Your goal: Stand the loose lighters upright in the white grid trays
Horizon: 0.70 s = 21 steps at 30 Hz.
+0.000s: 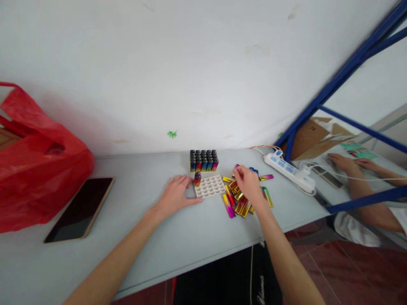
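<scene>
A white tray (210, 187) with rows of round-edged slots lies on the table, and one or two dark-topped lighters (197, 179) stand in its back left corner. My left hand (178, 195) is at the tray's left edge, thumb and fingers spread around that side. Behind the tray stands a block of upright colourful lighters (204, 163) with black tops. My right hand (248, 182) is over a loose pile of shiny gold, red and multicoloured lighters (243, 206); its fingers are pressed together, and what they hold is too small to make out.
On the left are a red plastic bag (41, 169) and a phone (81, 209). A white power strip (289, 173) with cables lies at the right, beside a blue metal frame (318, 101). Beyond it are a cardboard box (310, 137) and another person's hands (345, 164).
</scene>
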Tool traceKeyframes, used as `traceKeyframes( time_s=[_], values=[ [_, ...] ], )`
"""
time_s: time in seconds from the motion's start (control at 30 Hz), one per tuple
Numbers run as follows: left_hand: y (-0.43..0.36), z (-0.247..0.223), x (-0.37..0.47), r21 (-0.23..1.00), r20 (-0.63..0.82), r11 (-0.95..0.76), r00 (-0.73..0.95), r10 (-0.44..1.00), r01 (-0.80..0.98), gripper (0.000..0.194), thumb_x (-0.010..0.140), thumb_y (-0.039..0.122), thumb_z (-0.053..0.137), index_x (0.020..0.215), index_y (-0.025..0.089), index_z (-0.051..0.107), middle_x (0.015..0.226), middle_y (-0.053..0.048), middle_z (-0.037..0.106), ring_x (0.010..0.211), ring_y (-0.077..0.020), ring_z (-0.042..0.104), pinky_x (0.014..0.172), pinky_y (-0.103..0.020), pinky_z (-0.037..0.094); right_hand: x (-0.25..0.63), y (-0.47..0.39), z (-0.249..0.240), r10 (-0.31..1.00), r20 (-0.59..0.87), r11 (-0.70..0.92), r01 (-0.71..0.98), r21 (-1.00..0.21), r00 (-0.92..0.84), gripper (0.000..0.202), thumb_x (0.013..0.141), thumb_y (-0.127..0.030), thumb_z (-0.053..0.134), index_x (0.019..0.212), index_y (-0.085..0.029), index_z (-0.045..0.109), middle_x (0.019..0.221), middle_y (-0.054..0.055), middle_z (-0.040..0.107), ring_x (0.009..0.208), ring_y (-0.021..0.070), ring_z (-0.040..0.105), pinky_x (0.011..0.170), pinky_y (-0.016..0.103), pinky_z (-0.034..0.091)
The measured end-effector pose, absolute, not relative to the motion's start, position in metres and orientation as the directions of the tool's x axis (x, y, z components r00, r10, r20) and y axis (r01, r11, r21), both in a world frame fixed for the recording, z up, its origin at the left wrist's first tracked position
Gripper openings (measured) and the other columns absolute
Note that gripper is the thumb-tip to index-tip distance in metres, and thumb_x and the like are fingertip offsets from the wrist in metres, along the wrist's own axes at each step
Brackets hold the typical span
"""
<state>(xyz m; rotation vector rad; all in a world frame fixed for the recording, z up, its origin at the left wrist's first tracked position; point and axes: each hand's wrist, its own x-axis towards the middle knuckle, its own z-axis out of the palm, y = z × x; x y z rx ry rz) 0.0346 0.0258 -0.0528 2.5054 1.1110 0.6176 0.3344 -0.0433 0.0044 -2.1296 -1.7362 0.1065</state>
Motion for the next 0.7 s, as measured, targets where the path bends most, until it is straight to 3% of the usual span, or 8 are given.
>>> traceKeyframes(
  time_s=[0.1,0.23,0.4,0.5,0.57,0.7],
  values=[
    [0.028,-0.052,0.034,0.457,0.238,-0.638,0.606,0.759,0.619,0.067,0.079,0.085,0.082,0.098,0.023,0.065,0.098,-0.005,0.073,0.096,-0.0313,0.069,0.091,-0.045,0.052,0.354,-0.027,0.002,0.928,0.161,-0.273,0.907,-0.32,0.336,0.029,0.114,-0.033,0.053,0.127,-0.016,0.073,0.118,0.018,0.081,0.112,0.0303,0.074,0.1,0.04,0.051],
    [0.029,-0.05,0.033,0.459,0.254,-0.65,0.612,0.749,0.605,0.064,0.08,0.082,0.082,0.099,0.023,0.067,0.096,-0.005,0.074,0.093,-0.0301,0.07,0.091,-0.045,0.054,0.355,0.004,-0.004,0.936,0.097,-0.291,0.901,-0.322,0.338,0.03,0.106,-0.029,0.067,0.132,-0.016,0.073,0.129,0.025,0.078,0.126,0.0395,0.07,0.11,0.053,0.047],
    [0.027,-0.043,0.036,0.441,0.227,-0.64,0.612,0.758,0.629,0.063,0.078,0.08,0.084,0.098,0.022,0.067,0.097,-0.006,0.074,0.092,-0.0305,0.07,0.092,-0.045,0.055,0.357,0.03,0.0,0.97,0.058,-0.183,0.862,-0.472,0.238,0.032,0.098,-0.017,0.068,0.13,-0.014,0.072,0.122,0.022,0.079,0.125,0.036,0.069,0.113,0.049,0.047],
    [0.025,-0.038,0.037,0.436,0.195,-0.627,0.612,0.767,0.646,0.062,0.077,0.077,0.087,0.096,0.023,0.065,0.098,-0.007,0.073,0.093,-0.0314,0.071,0.091,-0.045,0.055,0.361,0.035,0.004,0.985,0.077,-0.073,0.781,-0.62,0.153,0.015,0.101,-0.032,0.067,0.104,-0.018,0.07,0.107,0.014,0.077,0.113,0.0303,0.071,0.107,0.043,0.051],
    [0.023,-0.035,0.037,0.431,0.182,-0.621,0.612,0.77,0.655,0.061,0.076,0.075,0.089,0.096,0.023,0.065,0.098,-0.007,0.073,0.094,-0.0318,0.071,0.091,-0.045,0.055,0.359,0.035,0.005,0.991,0.09,-0.004,0.687,-0.726,0.102,0.029,0.105,-0.049,0.059,0.095,-0.022,0.063,0.1,0.009,0.074,0.097,0.0249,0.072,0.097,0.039,0.056],
    [0.022,-0.035,0.036,0.426,0.17,-0.618,0.613,0.772,0.66,0.06,0.077,0.074,0.09,0.096,0.023,0.065,0.099,-0.007,0.073,0.096,-0.0326,0.072,0.092,-0.045,0.054,0.343,0.029,-0.001,0.994,0.1,0.068,0.463,-0.884,0.043,0.051,0.106,-0.076,0.038,0.101,-0.027,0.05,0.087,-0.002,0.064,0.064,0.0153,0.06,0.066,0.031,0.055]
  ],
)
